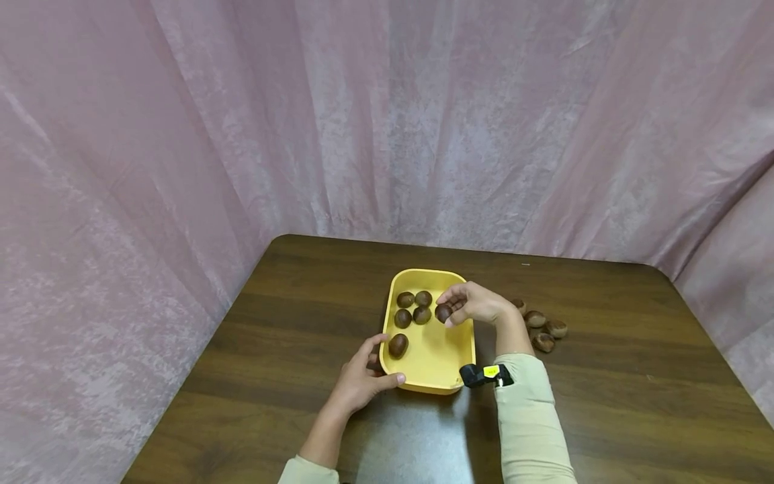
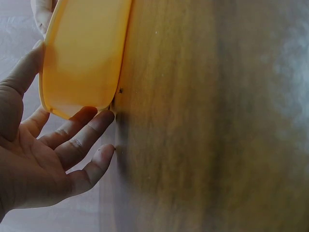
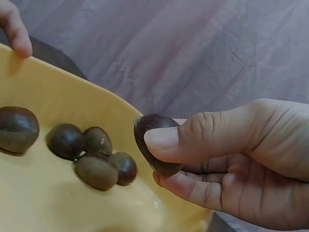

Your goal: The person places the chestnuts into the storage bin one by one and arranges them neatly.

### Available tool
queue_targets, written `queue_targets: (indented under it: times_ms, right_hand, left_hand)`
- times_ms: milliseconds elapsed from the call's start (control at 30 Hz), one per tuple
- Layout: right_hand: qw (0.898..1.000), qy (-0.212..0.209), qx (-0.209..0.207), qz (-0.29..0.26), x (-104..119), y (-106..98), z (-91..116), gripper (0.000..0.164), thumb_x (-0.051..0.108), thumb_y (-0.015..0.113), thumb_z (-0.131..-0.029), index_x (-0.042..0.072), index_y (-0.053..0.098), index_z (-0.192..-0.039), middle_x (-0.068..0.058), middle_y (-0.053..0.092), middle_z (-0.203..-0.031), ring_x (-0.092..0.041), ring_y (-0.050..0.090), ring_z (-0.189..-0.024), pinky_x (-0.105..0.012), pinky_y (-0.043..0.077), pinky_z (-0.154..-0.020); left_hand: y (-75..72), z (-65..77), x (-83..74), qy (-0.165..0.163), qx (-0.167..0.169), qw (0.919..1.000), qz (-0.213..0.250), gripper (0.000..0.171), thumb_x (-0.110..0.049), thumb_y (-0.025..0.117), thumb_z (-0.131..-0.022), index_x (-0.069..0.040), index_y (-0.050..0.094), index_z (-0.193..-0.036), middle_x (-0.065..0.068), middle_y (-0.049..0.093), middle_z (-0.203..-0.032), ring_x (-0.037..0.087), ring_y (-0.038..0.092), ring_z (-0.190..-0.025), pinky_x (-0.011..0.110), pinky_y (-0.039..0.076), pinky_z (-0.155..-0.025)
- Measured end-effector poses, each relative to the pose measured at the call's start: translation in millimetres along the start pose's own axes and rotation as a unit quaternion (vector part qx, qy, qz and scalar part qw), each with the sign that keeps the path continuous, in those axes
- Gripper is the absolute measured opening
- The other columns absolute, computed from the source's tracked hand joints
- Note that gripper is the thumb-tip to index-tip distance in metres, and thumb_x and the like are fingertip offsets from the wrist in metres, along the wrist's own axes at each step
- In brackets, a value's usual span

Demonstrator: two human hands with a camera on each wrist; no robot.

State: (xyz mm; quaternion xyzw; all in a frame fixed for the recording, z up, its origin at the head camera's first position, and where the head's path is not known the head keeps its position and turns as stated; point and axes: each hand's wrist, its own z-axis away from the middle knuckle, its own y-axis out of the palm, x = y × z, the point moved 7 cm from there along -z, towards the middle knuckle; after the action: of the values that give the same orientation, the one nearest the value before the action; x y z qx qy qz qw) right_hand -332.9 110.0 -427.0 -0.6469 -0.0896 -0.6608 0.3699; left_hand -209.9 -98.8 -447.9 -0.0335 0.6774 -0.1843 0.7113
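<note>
Left forearm (image 1: 326, 437): enters from the near side, inclined toward the far right. Left grip (image 1: 359, 382): left thumb (image 1: 390, 381) extended right, left fingers (image 2: 77, 145) spread and slightly bent. Right forearm (image 1: 533, 423): enters at near right, directed toward the far side. Right grip (image 1: 478, 306): turned left, right thumb (image 3: 198, 137) opposed to the right fingers (image 3: 195, 190) in a pinch.

The box (image 1: 432, 356) looks like smooth yellow plastic with a soft sheen. The chestnuts (image 1: 398, 345) inside it have smooth, glossy brown shells, some with a duller, matt patch; those in the pile (image 1: 535, 319) on the right show more of that dull surface. The table (image 1: 605, 363) has a wood-grain top, shiny enough to throw back light on the near side. The far curtain (image 1: 423, 134) is velvety cloth, its sheen patchy; the sleeve (image 1: 532, 410) on the right is matt cloth.
</note>
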Motion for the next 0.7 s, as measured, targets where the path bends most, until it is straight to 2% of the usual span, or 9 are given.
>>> queue_targets:
  times_ms: [67, 233, 300, 467, 700]
  right_hand:
    - [1.000, 0.006, 0.000, -0.004, -3, 3, -4, 0.045, -0.004, 0.076, -0.070, -0.009, 0.058, -0.110, -0.012, 0.063, -0.095, -0.024, 0.057, -0.087, -0.034, 0.047, -0.076]
    - [1.000, 0.026, -0.002, 0.006, -8, 12, -13, 0.044, 0.000, 0.078, -0.070, -0.003, 0.061, -0.110, -0.011, 0.062, -0.101, -0.023, 0.058, -0.089, -0.035, 0.047, -0.077]
    - [0.999, 0.032, -0.004, 0.013, -10, 15, -16, 0.042, 0.001, 0.078, -0.070, -0.001, 0.063, -0.109, -0.010, 0.062, -0.101, -0.023, 0.059, -0.089, -0.035, 0.046, -0.077]
    - [0.999, 0.046, 0.000, 0.012, -15, 26, -26, 0.040, 0.000, 0.078, -0.069, -0.002, 0.063, -0.106, -0.009, 0.063, -0.094, -0.021, 0.058, -0.083, -0.034, 0.046, -0.075]
    - [0.998, 0.051, 0.006, 0.044, -17, 36, -35, 0.039, -0.001, 0.079, -0.067, -0.003, 0.063, -0.104, -0.007, 0.063, -0.088, -0.018, 0.057, -0.080, -0.031, 0.046, -0.073]
  left_hand:
    - [-0.1, 1.1, -1.6, -0.004, 0.001, 1.0000, 0.000, 0.072, -0.013, 0.079, -0.076, -0.007, 0.040, -0.137, 0.027, 0.054, -0.104, 0.035, 0.061, -0.087, 0.039, 0.049, -0.066]
    - [2.2, -10.2, 28.0, -0.002, 0.001, 1.0000, 0.002, 0.077, -0.020, 0.081, -0.074, -0.016, 0.039, -0.138, 0.023, 0.055, -0.106, 0.030, 0.061, -0.086, 0.037, 0.049, -0.065]
    - [2.0, -11.1, 31.8, 0.000, 0.001, 1.0000, 0.002, 0.078, -0.022, 0.081, -0.073, -0.018, 0.039, -0.138, 0.021, 0.055, -0.105, 0.028, 0.062, -0.086, 0.036, 0.049, -0.065]
    - [-0.2, -9.8, 31.0, 0.001, -0.003, 1.0000, -0.002, 0.077, -0.026, 0.082, -0.072, -0.020, 0.040, -0.137, 0.019, 0.056, -0.103, 0.027, 0.062, -0.085, 0.035, 0.049, -0.064]
    - [-0.5, -9.9, 29.0, 0.000, -0.005, 1.0000, -0.001, 0.076, -0.024, 0.082, -0.073, -0.019, 0.041, -0.137, 0.021, 0.057, -0.105, 0.027, 0.062, -0.085, 0.036, 0.049, -0.065]
